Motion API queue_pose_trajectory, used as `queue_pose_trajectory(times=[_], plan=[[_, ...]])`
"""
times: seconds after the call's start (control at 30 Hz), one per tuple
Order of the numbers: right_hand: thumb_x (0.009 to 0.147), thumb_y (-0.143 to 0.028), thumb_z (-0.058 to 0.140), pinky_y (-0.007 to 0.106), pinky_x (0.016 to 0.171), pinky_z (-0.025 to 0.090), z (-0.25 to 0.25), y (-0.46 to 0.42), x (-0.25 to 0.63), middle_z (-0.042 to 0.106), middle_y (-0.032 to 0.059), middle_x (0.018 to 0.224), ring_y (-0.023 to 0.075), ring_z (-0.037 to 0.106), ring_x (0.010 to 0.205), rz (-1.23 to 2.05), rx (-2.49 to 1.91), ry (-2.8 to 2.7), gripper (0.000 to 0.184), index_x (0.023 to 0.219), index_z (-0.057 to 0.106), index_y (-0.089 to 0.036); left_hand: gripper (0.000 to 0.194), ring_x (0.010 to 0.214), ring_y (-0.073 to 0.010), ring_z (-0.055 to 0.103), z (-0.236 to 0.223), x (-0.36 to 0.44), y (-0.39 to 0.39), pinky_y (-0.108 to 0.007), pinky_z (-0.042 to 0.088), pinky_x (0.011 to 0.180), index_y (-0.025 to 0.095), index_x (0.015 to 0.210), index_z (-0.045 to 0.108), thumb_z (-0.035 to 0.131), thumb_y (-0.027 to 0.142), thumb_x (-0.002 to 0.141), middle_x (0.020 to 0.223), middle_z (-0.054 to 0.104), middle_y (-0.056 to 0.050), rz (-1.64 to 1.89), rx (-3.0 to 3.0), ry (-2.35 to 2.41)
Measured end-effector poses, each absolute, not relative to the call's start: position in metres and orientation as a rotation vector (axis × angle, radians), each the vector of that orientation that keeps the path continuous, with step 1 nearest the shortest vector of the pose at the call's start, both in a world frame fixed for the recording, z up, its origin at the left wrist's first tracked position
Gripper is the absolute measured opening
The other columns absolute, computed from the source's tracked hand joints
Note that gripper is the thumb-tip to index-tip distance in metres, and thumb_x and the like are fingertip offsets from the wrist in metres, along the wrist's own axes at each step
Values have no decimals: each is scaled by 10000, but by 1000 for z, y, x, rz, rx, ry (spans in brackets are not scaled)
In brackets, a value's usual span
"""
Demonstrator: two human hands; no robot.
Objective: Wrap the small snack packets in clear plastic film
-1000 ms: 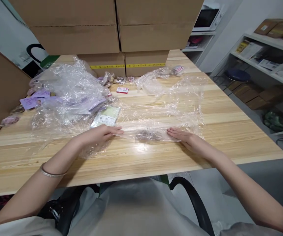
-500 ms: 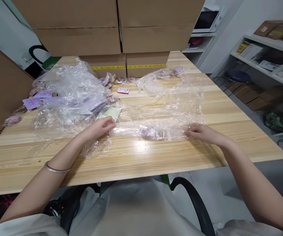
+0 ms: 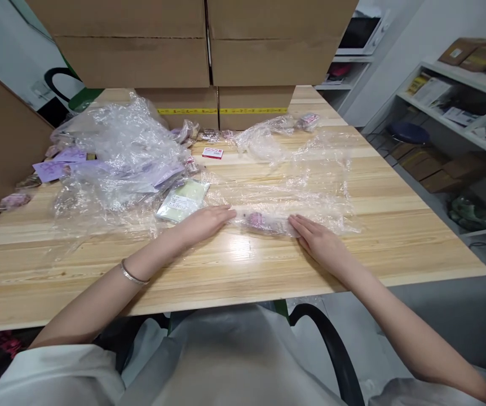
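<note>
A small item with purple print (image 3: 255, 220) lies rolled in clear plastic wrap (image 3: 306, 196) near the front of the table. My left hand (image 3: 209, 221) rests at the left end of the roll, fingers stretched out and pointing right. At the other end my right hand (image 3: 316, 237) lies with straight fingers on the wrap. The rest of the sheet spreads flat behind the roll. Left of it, partly behind my left hand, is a pale green packet (image 3: 184, 200) with a white label. What exactly the rolled item is cannot be made out through the layers.
A crumpled heap of clear plastic (image 3: 120, 141) with purple cards (image 3: 59, 163) covers the table's left side. A small red-and-white box (image 3: 212, 153) sits behind the sheet. Cardboard boxes (image 3: 175, 62) stand along the back, another box (image 3: 6, 141) at left. Shelves (image 3: 475, 132) stand at right.
Both hands have moved inward along the roll, closer together. They were pinching the wrap's ends; now their fingers lie straight on it. The green packet shows more fully.
</note>
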State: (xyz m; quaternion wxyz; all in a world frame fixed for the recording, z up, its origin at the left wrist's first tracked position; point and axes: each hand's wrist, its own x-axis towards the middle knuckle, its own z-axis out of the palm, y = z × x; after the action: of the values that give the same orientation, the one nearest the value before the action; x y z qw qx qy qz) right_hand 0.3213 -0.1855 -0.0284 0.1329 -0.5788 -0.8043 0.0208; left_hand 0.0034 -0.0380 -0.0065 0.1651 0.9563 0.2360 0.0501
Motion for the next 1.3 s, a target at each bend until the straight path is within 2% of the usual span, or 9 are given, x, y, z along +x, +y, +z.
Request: queue_pose_trajectory(times=[0.1, 0.2, 0.37, 0.47, 0.6, 0.77, 0.97, 1.07, 1.3], plan=[[1027, -322, 332, 468, 1059, 464, -33, -172, 330, 646, 118, 1315, 276, 564, 1277, 260, -1662, -2178, 396, 1222, 647, -181, 363, 995, -208, 690, 6, -4, -28, -310, 499, 867, 184, 1102, 685, 369, 336, 1008, 1121, 742, -73, 124, 2521, 713], [1023, -431, 354, 415, 903, 520, -28, -156, 329, 714, 88, 1029, 252, 661, 1020, 414, -1655, -2012, 438, 840, 690, -217, 438, 710, -181, 663, 15, -14, -28, -262, 458, 676, 188, 846, 668, 391, 492, 996, 772, 723, -26, 106, 2381, 834], [961, -535, 434, 361, 685, 450, -32, -137, 324, 602, 67, 727, 200, 576, 657, 152, -1965, -2025, 565, 506, 520, -210, 382, 667, -227, 641, 12, -20, -38, -284, 400, 621, 201, 869, 644, 424, 490, 989, 683, 665, -41, -125, 2616, 1131], [947, -516, 475, 374, 682, 433, -33, -136, 329, 618, 93, 735, 207, 560, 625, -192, -2107, -2061, 520, 560, 595, -189, 331, 732, -271, 672, 12, -17, -49, -323, 442, 659, 162, 1083, 616, 424, 422, 1007, 771, 698, -95, -199, 2736, 1302], [939, -442, 519, 441, 775, 459, -23, -147, 335, 683, 178, 933, 312, 628, 869, -608, -1953, -2052, 369, 893, 700, -124, 340, 1068, -329, 639, 13, -10, -70, -442, 500, 850, 82, 1291, 511, 396, 204, 995, 1195, 636, -244, 190, 2949, 1257], [971, -289, 479, 420, 933, 502, -24, -158, 327, 650, 137, 1288, 266, 608, 1173, -136, -1324, -2510, 379, 1322, 559, -172, 471, 1265, -317, 547, 0, 2, -78, -461, 467, 1030, 98, 1394, 461, 478, 320, 980, 1400, 547, -214, 306, 2984, 597], [1015, -289, 376, 339, 726, 528, -29, -144, 325, 745, 85, 985, 229, 703, 859, 140, -1575, -2194, 295, 1101, 645, -205, 370, 1043, -238, 676, 3, 7, -48, -371, 517, 940, 158, 1173, 650, 353, 322, 1027, 1152, 721, -107, 302, 2502, 884], [1004, -324, 386, 341, 682, 476, -25, -126, 323, 740, 65, 876, 233, 674, 745, 147, -1814, -2145, 291, 1055, 647, -206, 370, 1103, -231, 651, 0, 12, -33, -357, 491, 975, 160, 1230, 610, 347, 320, 1025, 1222, 691, -105, 280, 2415, 884], [965, -309, 431, 434, 767, 381, -16, -139, 296, 661, 187, 998, 321, 563, 912, -560, -1953, -1985, 309, 1077, 659, -134, 451, 1292, -310, 506, -7, 34, -47, -482, 419, 1058, 124, 1383, 486, 410, 92, 939, 1371, 527, -215, 406, 2756, 1192]])
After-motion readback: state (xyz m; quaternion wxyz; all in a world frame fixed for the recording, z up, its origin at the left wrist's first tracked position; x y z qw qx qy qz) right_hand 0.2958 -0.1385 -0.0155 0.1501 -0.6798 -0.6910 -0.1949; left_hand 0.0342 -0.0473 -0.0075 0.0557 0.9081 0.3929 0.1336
